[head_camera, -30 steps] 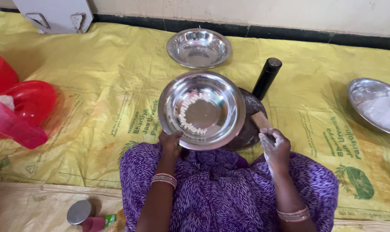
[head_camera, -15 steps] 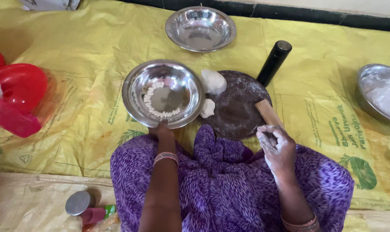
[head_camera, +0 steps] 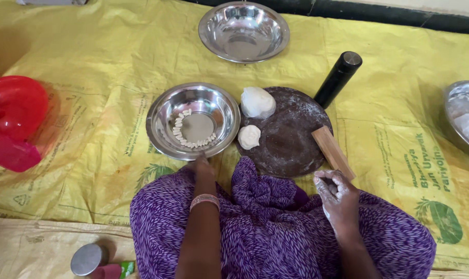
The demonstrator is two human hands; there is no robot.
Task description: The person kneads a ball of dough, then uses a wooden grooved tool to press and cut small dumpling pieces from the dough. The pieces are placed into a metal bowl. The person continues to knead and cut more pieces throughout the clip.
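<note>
Hands at a bowl and a floury board on a yellow sheet.

Left hand (head_camera: pixel 202 166) touches the near rim of the steel bowl (head_camera: pixel 193 121), fingers mostly hidden, grip unclear. Right hand (head_camera: pixel 336 190), floured and loosely curled, holds nothing, just near the board (head_camera: pixel 291 137) carrying two dough balls (head_camera: pixel 257 102).

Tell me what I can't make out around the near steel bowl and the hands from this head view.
- Left hand: fingertips hidden under the near steel bowl rim, so grip unclear.
- Right hand: curled and floury; whether it holds anything cannot be seen.
- Small pale pieces in the bowl: too small to identify.
- Right steel dish: cut off by the right edge.
- Red container: cut off by the left edge.
</note>
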